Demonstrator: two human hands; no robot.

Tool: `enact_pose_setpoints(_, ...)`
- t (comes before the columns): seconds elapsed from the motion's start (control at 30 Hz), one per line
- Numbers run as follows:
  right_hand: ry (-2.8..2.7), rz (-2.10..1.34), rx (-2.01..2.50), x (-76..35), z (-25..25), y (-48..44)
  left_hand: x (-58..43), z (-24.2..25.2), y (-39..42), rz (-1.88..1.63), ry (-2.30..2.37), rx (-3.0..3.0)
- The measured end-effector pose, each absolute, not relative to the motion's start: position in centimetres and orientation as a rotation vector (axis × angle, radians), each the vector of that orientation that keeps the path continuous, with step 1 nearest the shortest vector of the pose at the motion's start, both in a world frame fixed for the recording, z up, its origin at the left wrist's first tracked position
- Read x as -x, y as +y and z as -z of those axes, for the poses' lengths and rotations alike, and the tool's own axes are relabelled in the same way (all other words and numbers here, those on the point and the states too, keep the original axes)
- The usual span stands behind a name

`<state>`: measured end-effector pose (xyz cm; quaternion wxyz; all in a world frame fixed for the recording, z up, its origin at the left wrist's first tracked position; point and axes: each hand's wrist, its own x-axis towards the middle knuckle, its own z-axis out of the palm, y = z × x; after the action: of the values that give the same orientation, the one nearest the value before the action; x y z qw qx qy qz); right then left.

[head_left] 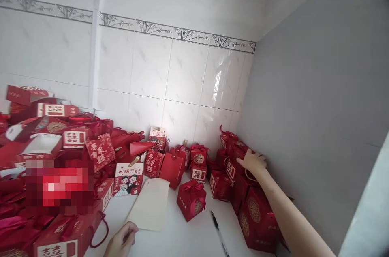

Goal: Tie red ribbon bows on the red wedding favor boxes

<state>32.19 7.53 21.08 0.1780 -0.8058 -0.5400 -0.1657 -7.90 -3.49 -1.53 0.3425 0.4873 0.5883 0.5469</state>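
My right hand [253, 162] reaches over the stacked red gift boxes [258, 212] by the grey wall. Its fingers are spread and lie over the top of a red box; whether they touch it I cannot tell. My left hand [123, 240] is closed, fingers curled, at the near-left corner of a cream sheet of paper [152, 204]. What it holds, if anything, is hidden. A ribbon-tied red box [191, 201] stands right of the paper. Beside that box lies a black-and-clear pen [217, 226].
A large heap of red boxes and bags [73, 139] fills the left side. Behind the paper stand a box with a cartoon couple [129, 179] and a plain red bag [172, 169]. White tiled wall [148, 70] closes off the back, grey wall [313, 99] the right.
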Motion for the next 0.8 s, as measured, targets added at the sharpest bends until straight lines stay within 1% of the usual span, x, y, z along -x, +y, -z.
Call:
enact_pose_setpoints(0.1,-1.538,0.462,2.258,-32.0,-21.8,6.7,7.3,0.5,-3.8,-1.484,1.535,-1.297)
enact_pose_setpoints(0.2,-1.593,0.590,2.114,-30.0,-22.0,3.9,6.6,-0.2,-4.2,-1.528,1.543,-1.320)
enact_pose_setpoints(0.27,-1.691,0.719,1.804,-27.3,-21.2,1.3,6.4,-0.3,-4.2,-1.540,1.548,-1.294)
enact_pose_setpoints(0.3,-1.750,0.709,1.632,-25.7,-20.4,-0.1,6.4,-0.2,-4.2,-1.547,1.548,-1.273)
enact_pose_setpoints(0.37,-1.997,0.491,1.303,-22.6,-17.9,-2.5,6.4,0.1,-4.2,-1.567,1.545,-1.222)
enact_pose_setpoints(0.43,-2.194,0.142,1.113,-20.1,-14.3,-4.2,6.6,0.5,-4.4,-1.596,1.535,-1.176)
enact_pose_setpoints(0.53,-2.400,-0.499,1.054,-18.1,-8.7,-5.4,6.9,0.6,-5.0,-1.651,1.498,-1.160)
enact_pose_setpoints(0.6,-2.420,-0.821,1.073,-17.7,-5.9,-5.7,6.9,0.3,-5.2,-1.673,1.456,-1.194)
enact_pose_setpoints(0.67,-2.337,-0.946,1.103,-17.6,-4.5,-5.9,6.5,-0.3,-4.7,-1.669,1.391,-1.260)
enact_pose_setpoints(0.8,-2.196,-0.941,1.099,-17.0,-4.7,-5.3,4.6,-2.0,-1.9,-1.615,1.207,-1.414)
